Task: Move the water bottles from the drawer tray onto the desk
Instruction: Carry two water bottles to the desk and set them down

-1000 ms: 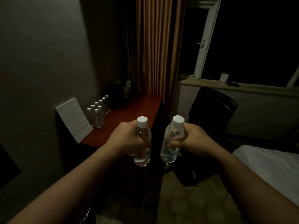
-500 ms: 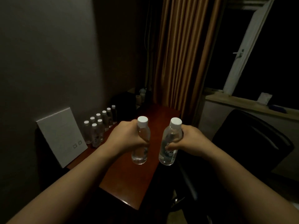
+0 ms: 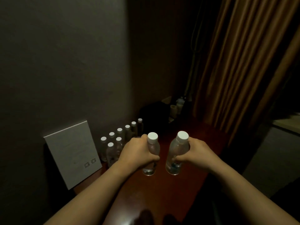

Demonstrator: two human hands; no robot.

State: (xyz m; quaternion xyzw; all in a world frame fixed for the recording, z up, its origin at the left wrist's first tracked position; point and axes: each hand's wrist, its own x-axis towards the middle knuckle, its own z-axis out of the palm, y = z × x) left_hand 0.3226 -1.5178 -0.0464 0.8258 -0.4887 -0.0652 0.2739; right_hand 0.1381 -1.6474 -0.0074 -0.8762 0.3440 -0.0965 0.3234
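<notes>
Both arms reached forward over the reddish-brown counter. The left hand was wrapped around a clear bottle, fingers closed about its middle, the white cap standing above the knuckles and the base showing below the palm. The right hand gripped a second bottle the same way, that one leaning slightly with its cap tipped toward the right hand. The two bottles were near each other, not touching, roughly upright. Whether their bases rested on the counter or hung just above it could not be told in the dim light.

Along the wall at the left stood a group of white-capped bottles on the counter, a row running back along the wall with two more in front of it, close together. Just left of them a white board leaned against the wall, tilted back, with two small marks near its lower right corner. Farther back on the counter sat a dark bulky object, too dark to identify, with a few small pale containers beside it. A tan curtain hung in folds at the right. The drawer tray was not in view.
</notes>
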